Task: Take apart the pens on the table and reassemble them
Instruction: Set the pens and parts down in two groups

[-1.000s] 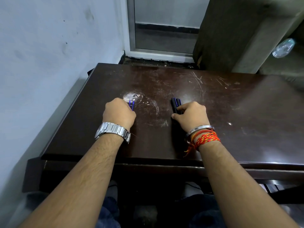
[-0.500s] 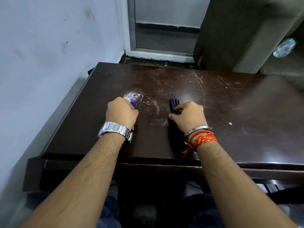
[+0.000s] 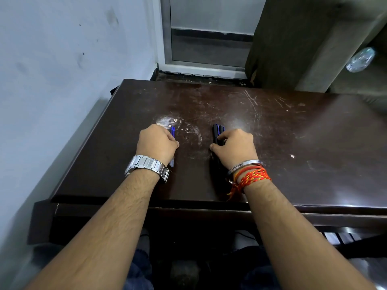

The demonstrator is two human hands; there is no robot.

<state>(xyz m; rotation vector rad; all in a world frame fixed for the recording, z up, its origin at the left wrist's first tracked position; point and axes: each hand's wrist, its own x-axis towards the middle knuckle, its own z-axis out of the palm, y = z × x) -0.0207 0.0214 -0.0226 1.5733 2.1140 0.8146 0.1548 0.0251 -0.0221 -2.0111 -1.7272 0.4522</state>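
Both hands are down on the dark scratched bench (image 3: 293,143), knuckles up, a little apart from each other. The left hand (image 3: 156,143) is curled into a loose fist over a blue pen piece (image 3: 172,131). You can see the blue tip poking out past the knuckles on the far side, and a paler bit of it shows near the wrist, just by the metal watch (image 3: 146,166). It looks like the fingers are wrapped round it, though the hand hides the actual grip.

The right hand (image 3: 234,146) is also closed, with the thumb pressed against a bunch of dark pens (image 3: 217,131) with blue accents. These lie flat on the bench, running away from the person, with their far ends sticking out beyond the fingers. The rest sits under the palm and alongside the wrist, where there's a steel bangle (image 3: 244,165) and red and orange threads (image 3: 251,177). There's a whitish scuff mark (image 3: 167,122) on the bench just beyond the left hand.
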